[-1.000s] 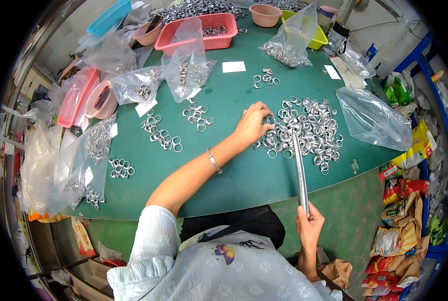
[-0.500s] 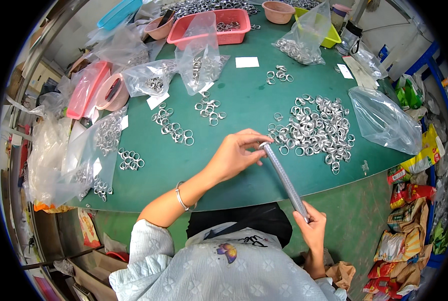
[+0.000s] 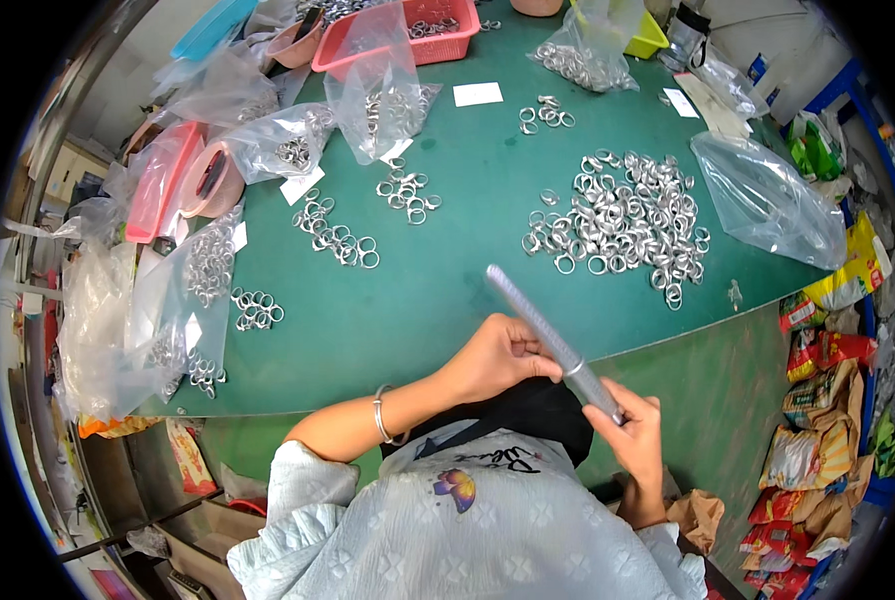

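A big green table (image 3: 447, 300) fills the middle of the picture. Its front edge curves across the lower half. Below it, at the lower right, the green floor (image 3: 727, 400) shows. At the far right stands a blue rack (image 3: 835, 85). The light is bright and even.

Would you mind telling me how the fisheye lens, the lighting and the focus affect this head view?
Head view: the fisheye bends the green table edge into an arc, with black corners around the round image; lighting is even, shadows soft; glare shows on the clear plastic bag; the metal rod, left hand and right hand look sharp.
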A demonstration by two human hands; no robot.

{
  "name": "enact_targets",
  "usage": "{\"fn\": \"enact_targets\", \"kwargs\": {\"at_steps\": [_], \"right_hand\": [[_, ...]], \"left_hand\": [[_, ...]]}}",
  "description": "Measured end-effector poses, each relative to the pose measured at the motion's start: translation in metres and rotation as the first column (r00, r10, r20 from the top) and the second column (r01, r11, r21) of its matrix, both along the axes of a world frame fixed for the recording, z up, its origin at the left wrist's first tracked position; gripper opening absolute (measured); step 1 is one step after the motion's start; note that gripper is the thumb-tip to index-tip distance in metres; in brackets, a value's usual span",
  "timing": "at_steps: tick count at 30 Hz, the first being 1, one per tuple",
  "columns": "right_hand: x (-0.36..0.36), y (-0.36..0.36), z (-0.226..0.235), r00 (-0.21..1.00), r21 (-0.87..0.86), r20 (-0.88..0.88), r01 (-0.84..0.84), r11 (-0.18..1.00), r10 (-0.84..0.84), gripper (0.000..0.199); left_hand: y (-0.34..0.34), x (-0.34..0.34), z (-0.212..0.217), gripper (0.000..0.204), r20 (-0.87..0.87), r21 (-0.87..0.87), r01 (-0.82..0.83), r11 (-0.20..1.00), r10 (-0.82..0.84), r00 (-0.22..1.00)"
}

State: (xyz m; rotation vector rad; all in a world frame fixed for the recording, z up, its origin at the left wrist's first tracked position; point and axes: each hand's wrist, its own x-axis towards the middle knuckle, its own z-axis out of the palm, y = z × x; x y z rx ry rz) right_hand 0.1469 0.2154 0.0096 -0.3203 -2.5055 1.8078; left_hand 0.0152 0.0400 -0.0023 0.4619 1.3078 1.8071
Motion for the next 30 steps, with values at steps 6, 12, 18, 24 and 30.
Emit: {"fn": "enact_targets", "kwargs": {"at_steps": [6,12,18,24,30], "right_hand": [[-0.003,-0.004,0.010,1.000,-0.013,-0.011,-0.010,1.000,0.010,0.028],[-0.004,-0.005,0.012,0.999,0.004,-0.023,-0.041,0.999,0.041,0.030],[-0.004,-0.005,0.012,0.998,0.008,-0.031,-0.049,0.999,0.049,0.031],[-0.004,-0.004,0.014,0.998,0.023,-0.037,-0.040,0.999,0.041,0.031],[-0.005,-0.006,0.016,0.999,0.036,-0.043,-0.022,0.999,0.023,0.031]], "left_hand": [[-0.003,-0.001,0.004,0.018,-0.029,0.058,-0.006,0.998,0.007,1.000],[-0.001,-0.002,0.004,0.027,-0.001,0.083,0.001,0.997,-0.001,1.000],[0.003,0.005,0.008,0.028,-0.047,0.048,-0.037,0.998,0.039,0.998],[0.007,0.007,0.008,0.029,-0.023,0.043,-0.062,0.997,0.063,0.998],[0.007,0.006,0.005,0.029,-0.083,0.033,-0.046,0.998,0.048,0.995]]}}
